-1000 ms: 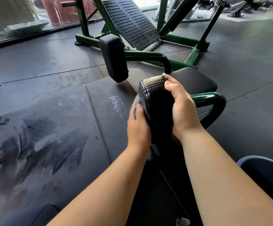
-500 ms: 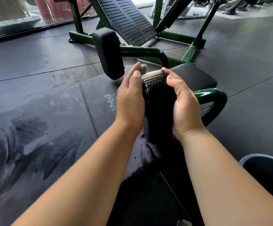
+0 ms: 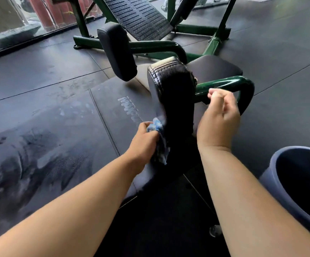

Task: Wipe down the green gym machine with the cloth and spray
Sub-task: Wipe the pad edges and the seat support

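Green gym machine (image 3: 222,84) tubing, glossy and curved, runs just beyond the fingers of the right hand (image 3: 219,117), which are curled in with nothing visible in them. The left hand (image 3: 143,140) grips a crumpled blue-and-white cloth (image 3: 159,143), pressed against the lower side of an upright black stitched leather pad (image 3: 172,93) between both hands. A rounded blue-grey bucket (image 3: 278,175) stands beside the right forearm.

L hand (image 3: 144,140) holds cloth (image 3: 158,127) against pad (image 3: 174,89); R hand (image 3: 219,117) curled.
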Tool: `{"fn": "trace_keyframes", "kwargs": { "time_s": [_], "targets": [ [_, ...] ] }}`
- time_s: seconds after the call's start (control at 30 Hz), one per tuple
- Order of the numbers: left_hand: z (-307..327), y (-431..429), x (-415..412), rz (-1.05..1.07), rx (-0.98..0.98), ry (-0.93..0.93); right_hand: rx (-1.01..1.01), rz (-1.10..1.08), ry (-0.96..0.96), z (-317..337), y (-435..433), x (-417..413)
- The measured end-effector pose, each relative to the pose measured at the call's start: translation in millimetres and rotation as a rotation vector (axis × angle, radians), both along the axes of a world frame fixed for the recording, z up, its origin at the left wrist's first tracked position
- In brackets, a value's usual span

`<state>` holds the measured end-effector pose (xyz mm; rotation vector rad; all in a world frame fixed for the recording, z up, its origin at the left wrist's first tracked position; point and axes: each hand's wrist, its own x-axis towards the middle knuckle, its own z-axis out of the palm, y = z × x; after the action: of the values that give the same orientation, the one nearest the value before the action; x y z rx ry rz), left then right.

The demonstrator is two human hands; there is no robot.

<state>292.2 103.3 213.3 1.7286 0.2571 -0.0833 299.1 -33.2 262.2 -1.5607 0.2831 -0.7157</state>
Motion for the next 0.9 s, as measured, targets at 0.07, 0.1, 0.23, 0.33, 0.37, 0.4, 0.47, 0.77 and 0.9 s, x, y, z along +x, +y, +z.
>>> {"fn": "trace_keyframes", "kwargs": {
  "time_s": [0.07,0.1,0.23,0.33,0.37,0.4,0.47,0.77,0.9],
  "targets": [
    [-20.3,8.0,-3.5,-0.060,0.478,-0.083,-0.083,-0.075,0.093,-17.2,-11.4,-6.4],
    [-29.1,5.8,-0.7,-0.090,0.650,-0.144,-0.160,-0.047,0.171,-27.5,-17.5,-8.8],
    [-45.0,-17.9,-22.1,-0.227,0.780,-0.442,-0.415,0.127,0.262,-56.3,-26.4,-11.0],
    [-52.1,-11.0,-55.4,-0.415,0.846,-0.510,-0.559,0.225,0.255,-61.9,-20.8,-14.5],
    [-53.3,-1.9,-49.2,-0.457,0.875,-0.521,-0.579,0.245,0.271,-62.7,-20.2,-16.8],
    [-54.6,5.5,-37.3,-0.466,0.907,-0.534,-0.589,0.254,0.302,-63.6,-21.1,-21.1],
    [-52.9,10.2,-12.3,-0.418,0.965,-0.468,-0.602,0.264,0.359,-68.7,-26.7,-27.2],
    [-38.3,-8.1,-47.6,-0.417,0.615,-0.230,-0.739,0.224,0.224,-98.2,-31.7,-44.5],
    [-33.2,21.6,-36.1,-0.256,0.582,-0.347,-0.766,0.107,0.055,-105.4,0.8,-66.0]
  ]
}}
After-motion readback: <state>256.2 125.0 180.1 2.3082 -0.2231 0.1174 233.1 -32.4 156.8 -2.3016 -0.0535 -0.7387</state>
